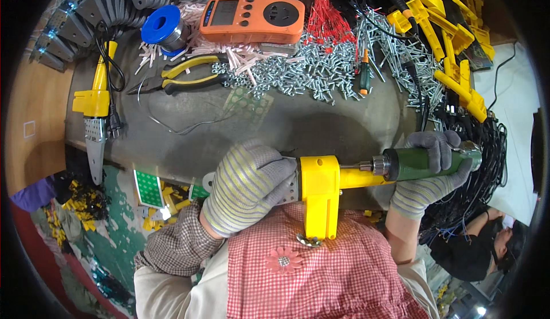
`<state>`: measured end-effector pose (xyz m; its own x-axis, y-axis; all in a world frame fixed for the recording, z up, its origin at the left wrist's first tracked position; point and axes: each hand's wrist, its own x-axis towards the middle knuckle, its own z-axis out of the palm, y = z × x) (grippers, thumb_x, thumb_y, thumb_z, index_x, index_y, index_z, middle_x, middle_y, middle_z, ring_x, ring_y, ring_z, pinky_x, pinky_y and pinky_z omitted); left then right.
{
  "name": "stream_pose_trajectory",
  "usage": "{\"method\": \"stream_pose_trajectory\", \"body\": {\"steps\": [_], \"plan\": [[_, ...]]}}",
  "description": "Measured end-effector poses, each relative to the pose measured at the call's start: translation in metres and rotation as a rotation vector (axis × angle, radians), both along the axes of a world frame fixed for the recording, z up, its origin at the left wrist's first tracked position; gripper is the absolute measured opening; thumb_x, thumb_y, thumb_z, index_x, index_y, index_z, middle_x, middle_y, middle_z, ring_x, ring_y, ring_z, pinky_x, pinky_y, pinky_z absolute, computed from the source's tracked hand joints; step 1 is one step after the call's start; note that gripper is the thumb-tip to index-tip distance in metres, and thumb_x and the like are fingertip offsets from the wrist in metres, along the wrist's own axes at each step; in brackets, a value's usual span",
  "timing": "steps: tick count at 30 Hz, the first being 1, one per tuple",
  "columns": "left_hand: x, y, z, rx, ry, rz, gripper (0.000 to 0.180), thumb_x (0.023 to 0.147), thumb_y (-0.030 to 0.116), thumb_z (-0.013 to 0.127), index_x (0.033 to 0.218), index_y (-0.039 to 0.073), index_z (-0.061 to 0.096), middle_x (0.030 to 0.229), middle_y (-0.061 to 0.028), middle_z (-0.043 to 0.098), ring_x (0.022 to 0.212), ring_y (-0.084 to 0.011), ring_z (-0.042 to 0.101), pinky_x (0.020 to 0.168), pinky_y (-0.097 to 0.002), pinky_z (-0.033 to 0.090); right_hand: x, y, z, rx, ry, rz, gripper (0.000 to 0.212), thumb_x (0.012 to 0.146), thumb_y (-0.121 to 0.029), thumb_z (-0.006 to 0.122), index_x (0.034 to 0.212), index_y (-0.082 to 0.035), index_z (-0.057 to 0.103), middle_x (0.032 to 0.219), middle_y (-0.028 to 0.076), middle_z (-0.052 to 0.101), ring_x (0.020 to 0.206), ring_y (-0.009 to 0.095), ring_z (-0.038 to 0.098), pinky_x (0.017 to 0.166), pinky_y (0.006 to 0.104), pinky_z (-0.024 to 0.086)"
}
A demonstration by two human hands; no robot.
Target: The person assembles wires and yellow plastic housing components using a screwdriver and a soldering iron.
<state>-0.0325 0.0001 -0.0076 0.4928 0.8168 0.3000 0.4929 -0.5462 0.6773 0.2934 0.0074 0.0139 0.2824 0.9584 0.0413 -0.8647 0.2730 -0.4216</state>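
My gloved left hand [249, 187] is closed around the grey metal plate [295, 181] of a yellow plastic tool body [321, 196], held level at the table's near edge. The body has a downward leg with a dark round foot [309, 240] and a yellow handle running right. My gloved right hand [432, 173] wraps round a green electric screwdriver [421, 163], pointing left above that handle. Its bit [352, 166] reaches the right side of the yellow block; whether it sits on a screw is too small to tell. My left fingertips are partly hidden.
Beyond my hands lie loose screws [321, 69], yellow-handled pliers [189, 73], a small screwdriver [364, 72], an orange meter [252, 20] and a blue solder spool [166, 29]. A finished-looking yellow tool [97, 101] overhangs at left. Black cables [475, 170] and yellow parts [458, 49] pile up at right.
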Motion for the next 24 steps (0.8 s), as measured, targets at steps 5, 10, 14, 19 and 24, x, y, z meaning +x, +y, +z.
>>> {"method": "stream_pose_trajectory", "body": {"steps": [5,10,14,19,24], "plan": [[0.003,-0.003,0.005,0.071,0.035,0.029,0.026,0.080,0.014,0.082,0.105,0.010,0.079,0.097,-0.0073,0.070,0.091,-0.0317,0.068,0.082,-0.0440,0.056,-0.001,-0.001,0.000,0.064,0.038,0.011,0.041,0.091,-0.044,0.079,0.109,-0.009,0.067,0.067,-0.007,0.059,0.054,0.007,0.050,0.079,0.0273,0.054],[0.004,-0.003,0.003,0.036,-0.003,0.020,0.027,0.079,0.011,0.083,0.106,0.008,0.078,0.098,-0.0083,0.069,0.090,-0.0320,0.068,0.082,-0.0431,0.056,-0.001,-0.004,0.007,0.094,0.012,-0.087,0.041,0.092,-0.043,0.079,0.109,-0.008,0.067,0.066,-0.007,0.054,0.055,0.008,0.049,0.084,0.0288,0.055],[-0.002,0.006,0.015,0.042,0.005,0.126,0.027,0.083,0.011,0.081,0.108,0.007,0.073,0.094,-0.0123,0.069,0.087,-0.0362,0.068,0.082,-0.0473,0.056,0.013,-0.017,0.021,0.136,0.000,-0.091,0.044,0.095,-0.044,0.076,0.113,-0.006,0.065,0.068,-0.006,0.049,0.059,0.009,0.048,0.097,0.0332,0.051],[-0.003,0.051,0.012,0.129,0.226,0.403,0.022,0.086,0.007,0.080,0.107,0.006,0.074,0.101,-0.0150,0.074,0.089,-0.0310,0.073,0.081,-0.0430,0.058,0.039,-0.047,0.015,0.213,-0.029,-0.043,0.043,0.097,-0.045,0.074,0.113,-0.006,0.063,0.064,-0.007,0.045,0.059,0.010,0.048,0.100,0.0349,0.050],[-0.002,0.075,0.006,0.446,0.772,0.225,0.026,0.088,0.021,0.080,0.109,0.007,0.073,0.106,-0.0154,0.075,0.097,-0.0331,0.073,0.084,-0.0441,0.058,0.024,-0.058,0.007,0.115,0.041,-0.122,0.047,0.097,-0.048,0.075,0.115,-0.006,0.063,0.064,-0.007,0.041,0.057,0.010,0.043,0.099,0.0348,0.049]]}}
